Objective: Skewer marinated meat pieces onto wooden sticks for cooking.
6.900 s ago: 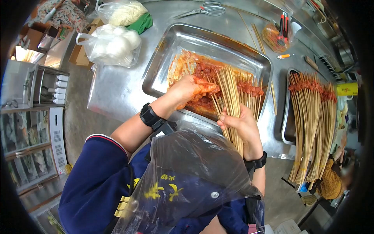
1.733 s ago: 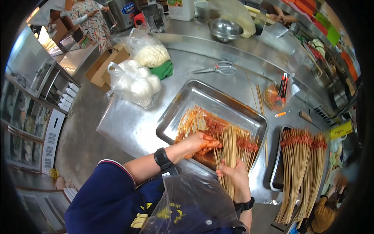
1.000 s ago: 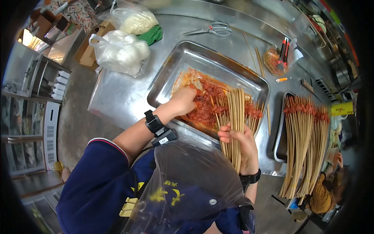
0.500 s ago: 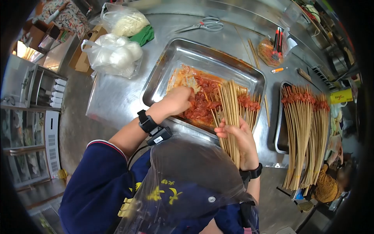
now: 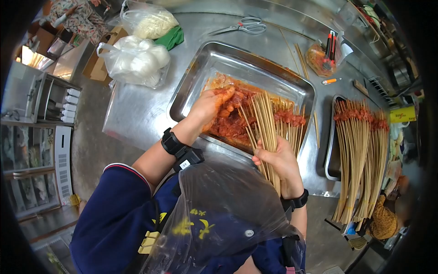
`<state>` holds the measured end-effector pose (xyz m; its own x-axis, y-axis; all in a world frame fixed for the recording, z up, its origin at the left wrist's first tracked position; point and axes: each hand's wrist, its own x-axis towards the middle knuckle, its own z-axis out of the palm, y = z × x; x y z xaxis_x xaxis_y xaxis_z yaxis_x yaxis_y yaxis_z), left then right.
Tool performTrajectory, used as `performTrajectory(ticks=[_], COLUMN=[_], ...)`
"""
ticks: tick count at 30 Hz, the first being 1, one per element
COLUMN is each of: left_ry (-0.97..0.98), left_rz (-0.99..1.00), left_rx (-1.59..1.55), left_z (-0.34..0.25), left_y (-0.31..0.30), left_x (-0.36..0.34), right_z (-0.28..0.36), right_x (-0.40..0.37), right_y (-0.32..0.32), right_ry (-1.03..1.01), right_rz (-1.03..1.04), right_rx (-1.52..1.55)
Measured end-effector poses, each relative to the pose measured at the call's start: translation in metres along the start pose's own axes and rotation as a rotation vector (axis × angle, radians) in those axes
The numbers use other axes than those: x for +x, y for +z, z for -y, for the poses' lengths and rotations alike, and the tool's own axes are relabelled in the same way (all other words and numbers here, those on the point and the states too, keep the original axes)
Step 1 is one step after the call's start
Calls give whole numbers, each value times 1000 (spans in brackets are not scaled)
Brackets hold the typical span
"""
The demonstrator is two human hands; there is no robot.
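Looks like threading in hand — right hand (image 5: 283, 165) grips a bundle of skewers (image 5: 266, 130) across the near edge of the tray (image 5: 228, 64), left hand (image 5: 209, 108) curls its fingers at the meat (image 5: 232, 126) inside, hold unclear — and next calls for lining meat up with a tip.

Meat (image 5: 231, 124) lies in the tray (image 5: 205, 68), scissors (image 5: 240, 26) behind, bags (image 5: 137, 62) left.

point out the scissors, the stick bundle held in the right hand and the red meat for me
Scissors (image 5: 240, 27): head view, near the pivot.
Stick bundle (image 5: 265, 119): head view, upper shafts.
Red meat (image 5: 232, 124): head view, middle of the pile.
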<state>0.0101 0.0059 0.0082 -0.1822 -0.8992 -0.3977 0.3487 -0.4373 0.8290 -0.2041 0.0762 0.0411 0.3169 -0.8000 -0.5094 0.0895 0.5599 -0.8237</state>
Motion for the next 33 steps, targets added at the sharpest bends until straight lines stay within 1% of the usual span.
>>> performTrajectory(ticks=[2, 5, 8, 14, 17, 18, 21, 24, 27, 28, 31, 33], left_ry=[7, 65, 78, 39, 49, 44, -2, -66, -98, -131, -171, -168], left_rz=[12, 43, 63, 40, 14, 34, 13, 35, 44, 73, 139, 114], left_rx=[-17, 33, 67, -91, -152, -135, -225, -258, -227, -151, -123, -44], left_z=[-4, -2, 0, 8, 11, 12, 14, 14, 12, 11, 19, 14], left_y=[6, 8, 4, 8, 13, 13, 20, 20, 19, 20, 21, 23], left_x=[-4, -4, -5, -15, -17, -17, -21, -21, -22, -25, -27, -29], right_z=[-1, -2, -5, -7, -6, -5, -7, -10, -8, -8, -6, -7], right_x=[1, 0, 1, 2, 1, 1, 2, 2, 1, 2, 3, 4], right_y=[-2, -3, -4, -5, -4, -4, -5, -7, -8, -8, -6, -6], right_ry=[-2, -1, -11, -26, -17, -15, -10, -10, -26, -31, -13, -10], right_rz=[14, 10, 10, 18, 9, 11, 24, 25, 45, 46, 38, 23], right_rx=[0, 9, 25, 40, 38, 35, 56, 65, 70, 70, 80, 57])
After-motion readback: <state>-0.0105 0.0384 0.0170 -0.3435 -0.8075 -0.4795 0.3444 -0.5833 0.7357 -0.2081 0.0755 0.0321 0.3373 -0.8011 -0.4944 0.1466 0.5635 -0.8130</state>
